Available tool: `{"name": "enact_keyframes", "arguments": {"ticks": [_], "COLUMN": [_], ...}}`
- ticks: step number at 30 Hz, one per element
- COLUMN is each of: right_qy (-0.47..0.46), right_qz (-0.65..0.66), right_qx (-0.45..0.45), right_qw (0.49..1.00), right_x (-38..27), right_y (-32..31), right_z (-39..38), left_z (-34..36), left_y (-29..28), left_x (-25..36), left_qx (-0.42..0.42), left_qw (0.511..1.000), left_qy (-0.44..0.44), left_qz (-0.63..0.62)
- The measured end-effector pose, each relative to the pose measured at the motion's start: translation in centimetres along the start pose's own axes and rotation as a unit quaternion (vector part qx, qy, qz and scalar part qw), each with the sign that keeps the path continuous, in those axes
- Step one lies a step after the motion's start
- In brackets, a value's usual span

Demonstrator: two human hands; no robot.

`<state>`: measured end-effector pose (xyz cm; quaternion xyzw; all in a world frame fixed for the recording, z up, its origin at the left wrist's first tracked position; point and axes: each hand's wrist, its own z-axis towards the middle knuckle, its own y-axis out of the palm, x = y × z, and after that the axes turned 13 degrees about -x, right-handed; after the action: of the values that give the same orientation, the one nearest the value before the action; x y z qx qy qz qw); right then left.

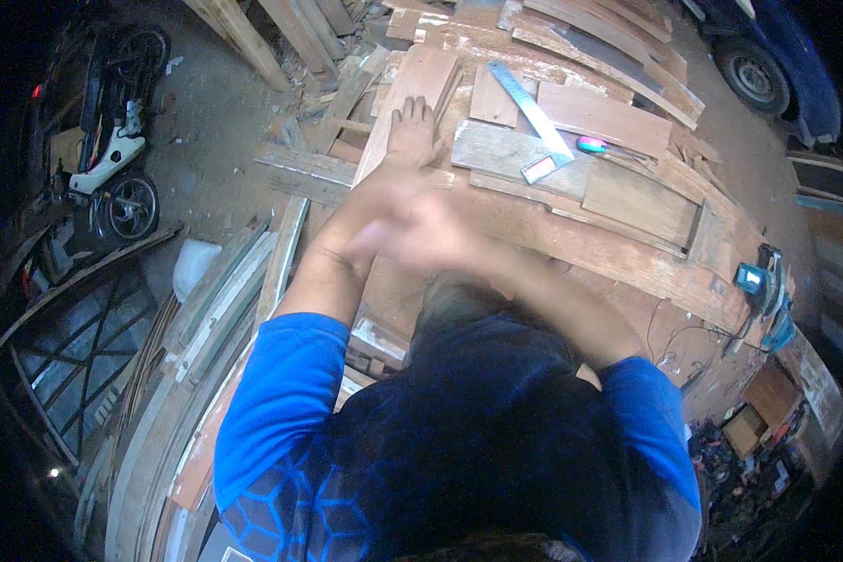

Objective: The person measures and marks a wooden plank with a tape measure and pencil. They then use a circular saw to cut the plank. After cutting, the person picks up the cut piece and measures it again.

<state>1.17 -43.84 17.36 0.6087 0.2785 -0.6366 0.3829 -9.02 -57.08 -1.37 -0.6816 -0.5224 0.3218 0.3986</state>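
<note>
My left hand lies flat, fingers stretched out, on a long pale reddish plank that points away from me. My right hand crosses in front of my left forearm and is smeared by motion. Its fingers cannot be made out, nor whether it holds anything. To the right of the plank, a metal try square rests across several flat boards. Beside its lower end sits a small pink and blue tape measure.
A teal power tool with a cord stands at the right end of the wooden bench. Long planks are stacked at my left. A motorcycle is parked far left, and a blue vehicle at the far right.
</note>
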Motion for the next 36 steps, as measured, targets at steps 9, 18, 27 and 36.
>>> {"name": "enact_keyframes", "arguments": {"ticks": [9,18,27,36], "right_qy": [0.191,-0.026,0.304,0.248], "right_qz": [-0.132,-0.342,-0.355,-0.106], "right_qx": [-0.080,0.088,0.081,-0.071], "right_qw": [0.969,0.935,0.880,0.960], "right_x": [6.4,0.4,8.8,6.2], "right_y": [-6.6,-3.2,-5.1,-4.8], "right_z": [-2.9,-14.1,-28.2,-50.8], "left_z": [-0.4,-8.9,-30.4,-21.7], "left_y": [-0.8,-2.3,-20.6,-3.9], "left_x": [4.9,15.5,51.9,37.4], "left_qx": [-0.197,-0.249,-0.065,-0.253], "left_qw": [0.944,0.552,0.639,0.958], "left_qy": [0.144,-0.082,0.529,0.136], "left_qz": [-0.223,-0.792,-0.555,-0.002]}}
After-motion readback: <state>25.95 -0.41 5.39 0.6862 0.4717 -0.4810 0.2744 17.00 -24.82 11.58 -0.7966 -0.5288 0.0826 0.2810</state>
